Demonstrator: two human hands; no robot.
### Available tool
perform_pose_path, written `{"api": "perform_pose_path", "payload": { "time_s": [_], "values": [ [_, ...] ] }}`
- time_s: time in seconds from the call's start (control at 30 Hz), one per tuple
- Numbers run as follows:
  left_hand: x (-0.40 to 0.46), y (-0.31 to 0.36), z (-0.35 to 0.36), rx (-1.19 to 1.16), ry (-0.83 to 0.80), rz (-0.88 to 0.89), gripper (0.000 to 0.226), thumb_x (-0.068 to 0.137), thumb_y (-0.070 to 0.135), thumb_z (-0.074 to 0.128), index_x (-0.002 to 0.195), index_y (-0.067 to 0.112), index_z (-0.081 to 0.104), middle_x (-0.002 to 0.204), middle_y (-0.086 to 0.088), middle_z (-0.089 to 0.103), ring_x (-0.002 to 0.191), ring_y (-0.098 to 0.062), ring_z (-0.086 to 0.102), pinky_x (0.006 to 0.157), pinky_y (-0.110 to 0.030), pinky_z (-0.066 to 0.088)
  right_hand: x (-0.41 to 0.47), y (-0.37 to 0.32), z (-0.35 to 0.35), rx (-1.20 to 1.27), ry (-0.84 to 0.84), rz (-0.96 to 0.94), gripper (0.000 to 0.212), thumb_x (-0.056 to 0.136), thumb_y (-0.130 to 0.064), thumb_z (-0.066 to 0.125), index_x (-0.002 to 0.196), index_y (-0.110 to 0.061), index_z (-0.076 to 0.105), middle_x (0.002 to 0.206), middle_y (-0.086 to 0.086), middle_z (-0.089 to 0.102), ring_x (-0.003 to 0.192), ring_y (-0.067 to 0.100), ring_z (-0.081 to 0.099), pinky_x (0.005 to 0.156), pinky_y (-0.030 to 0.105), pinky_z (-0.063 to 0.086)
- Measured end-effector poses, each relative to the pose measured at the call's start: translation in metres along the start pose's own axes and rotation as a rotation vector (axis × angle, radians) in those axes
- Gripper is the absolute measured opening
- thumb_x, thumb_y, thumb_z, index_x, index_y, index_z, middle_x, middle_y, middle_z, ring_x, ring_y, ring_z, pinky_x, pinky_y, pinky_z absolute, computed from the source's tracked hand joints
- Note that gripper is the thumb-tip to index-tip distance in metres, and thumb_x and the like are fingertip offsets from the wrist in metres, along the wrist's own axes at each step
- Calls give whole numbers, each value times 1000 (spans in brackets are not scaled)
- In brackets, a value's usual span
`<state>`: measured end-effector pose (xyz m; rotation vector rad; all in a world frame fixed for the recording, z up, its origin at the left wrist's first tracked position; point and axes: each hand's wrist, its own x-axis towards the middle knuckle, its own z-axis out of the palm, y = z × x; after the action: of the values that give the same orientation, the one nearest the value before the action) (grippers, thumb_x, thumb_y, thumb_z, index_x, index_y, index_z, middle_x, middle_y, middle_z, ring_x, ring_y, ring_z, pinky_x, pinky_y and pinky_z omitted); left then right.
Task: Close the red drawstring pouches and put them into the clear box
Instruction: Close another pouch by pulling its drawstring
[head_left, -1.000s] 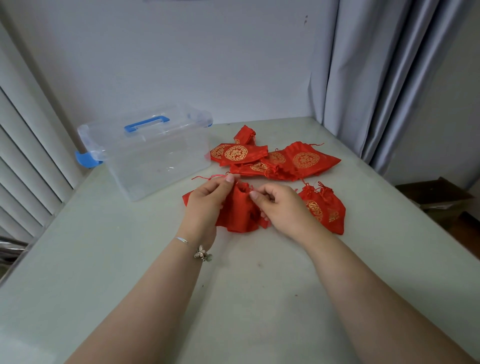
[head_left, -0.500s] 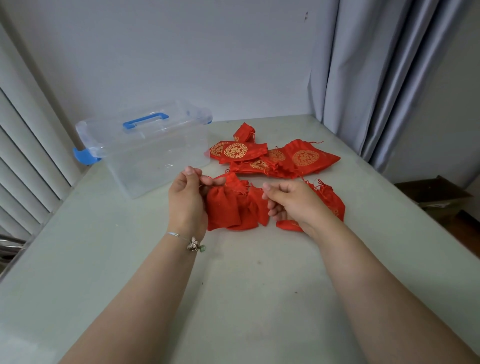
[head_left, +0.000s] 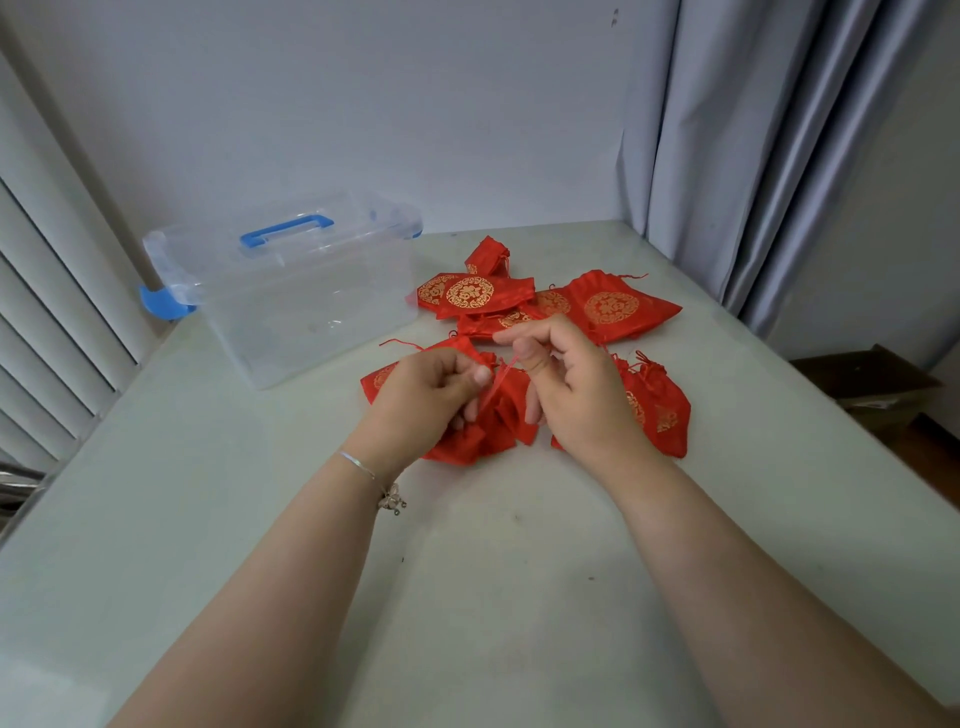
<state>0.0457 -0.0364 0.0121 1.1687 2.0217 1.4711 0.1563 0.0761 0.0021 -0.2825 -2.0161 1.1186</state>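
My left hand (head_left: 431, 395) grips a plain red pouch (head_left: 493, 415) on the surface (head_left: 467, 571); my right hand (head_left: 576, 384) pinches its thin red cord (head_left: 503, 370). My hands hide most of the pouch. Just right lies a gathered pouch (head_left: 657, 410); farther back, a heap of gold-printed pouches (head_left: 540, 301). The clear box (head_left: 311, 306) stands back left, with bare surface around it.
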Motion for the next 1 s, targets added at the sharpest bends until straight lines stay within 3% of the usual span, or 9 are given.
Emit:
{"api": "perform_pose_path", "payload": {
  "time_s": [0.17,0.33,0.5,0.57,0.63,0.7,0.77,0.9,1.0],
  "values": [
    [-6,5,1,0,-223,-2,23,92,18,57,70,15,62,53,9,58,48,-3,51,53,-12,42,-2,0,3,-97,3,-14,16,99,-28,45,87,-19,49,73,-2,66,34,18,52,38,28,41],
    [-9,9,3,17,-277,4,18,87,14,65,70,19,65,59,8,65,57,-6,60,61,-15,48,-1,6,6,-343,28,19,23,96,-39,46,90,-19,53,54,-8,47,48,5,45,49,32,37],
    [-6,6,-4,-114,-203,-86,6,84,11,68,79,7,70,62,2,67,58,-6,61,58,-13,47,4,0,3,61,49,177,27,88,-42,59,98,-21,46,79,7,65,55,7,53,59,25,42],
    [-4,4,-6,-156,-192,-129,3,80,11,70,78,10,72,69,-5,69,64,-9,64,65,-16,52,4,-2,-1,114,53,187,27,88,-35,64,103,-24,46,86,15,66,66,21,60,66,24,45],
    [-1,1,-7,-225,-187,-177,1,75,12,73,76,12,73,74,-9,70,68,-12,65,73,-22,54,3,-5,-4,178,70,159,26,89,-24,64,106,-21,45,67,17,61,56,28,53,59,22,41],
    [1,-1,-6,-302,-181,-213,9,67,15,74,75,11,73,72,-8,70,68,-14,65,73,-23,54,3,-7,-5,212,83,141,26,90,-16,63,107,-14,44,52,-1,47,44,9,39,51,16,34],
    [2,-4,-6,-389,-151,-249,10,62,15,73,72,11,73,69,-7,69,66,-16,64,69,-24,53,3,-7,-6,199,84,152,24,89,-14,63,104,-14,44,49,-10,42,44,3,35,49,15,32],
    [5,-8,-8,-547,-70,-276,7,59,11,73,66,14,71,67,-4,70,61,-15,62,67,-29,42,3,-10,-7,144,-55,286,19,88,-14,65,93,-21,48,52,-7,51,45,6,41,47,18,35],
    [6,-9,-9,-585,-51,-231,10,58,9,73,61,16,67,67,-2,68,65,-18,58,66,-29,37,2,-10,-9,158,-269,435,7,89,-8,62,93,-10,56,51,1,50,37,5,38,38,15,30]
  ]
}}
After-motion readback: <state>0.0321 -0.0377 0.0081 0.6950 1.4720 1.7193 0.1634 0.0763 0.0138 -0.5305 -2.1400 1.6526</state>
